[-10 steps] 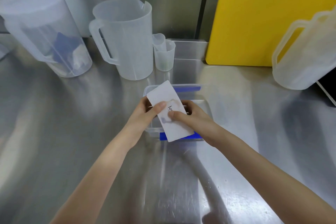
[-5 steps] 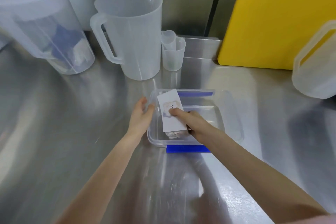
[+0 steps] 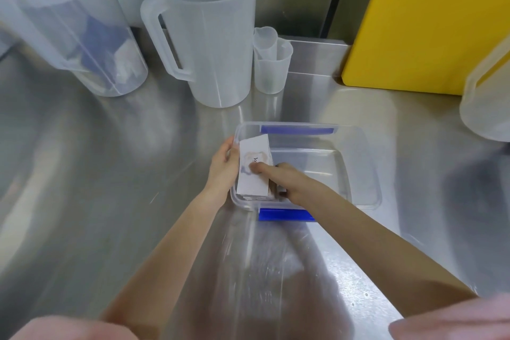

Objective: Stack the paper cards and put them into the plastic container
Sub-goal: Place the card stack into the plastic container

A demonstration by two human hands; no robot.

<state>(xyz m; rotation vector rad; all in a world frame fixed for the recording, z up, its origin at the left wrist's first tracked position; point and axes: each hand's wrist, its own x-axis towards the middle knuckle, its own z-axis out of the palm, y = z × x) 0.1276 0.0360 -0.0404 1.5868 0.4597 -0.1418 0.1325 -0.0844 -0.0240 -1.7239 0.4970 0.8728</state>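
A stack of white paper cards (image 3: 252,182), the top one with a faint print and black letters, lies in the left end of a clear plastic container (image 3: 356,171) with blue clips. My right hand (image 3: 278,176) reaches into the container, thumb pressed on the top card and fingers down the stack's right side. My left hand (image 3: 223,165) rests against the container's left wall from outside, fingers at the rim beside the cards.
Behind the container stand a large translucent jug (image 3: 209,36), a small measuring cup (image 3: 270,63) and a lidded jug (image 3: 60,30) at the left. A yellow board (image 3: 430,22) leans at the back right; another jug (image 3: 488,96) stands at the right edge. All rest on a steel counter (image 3: 82,201).
The stack went from held above the container down into its left end. My left hand let go of the cards and moved to the container's outer left wall.
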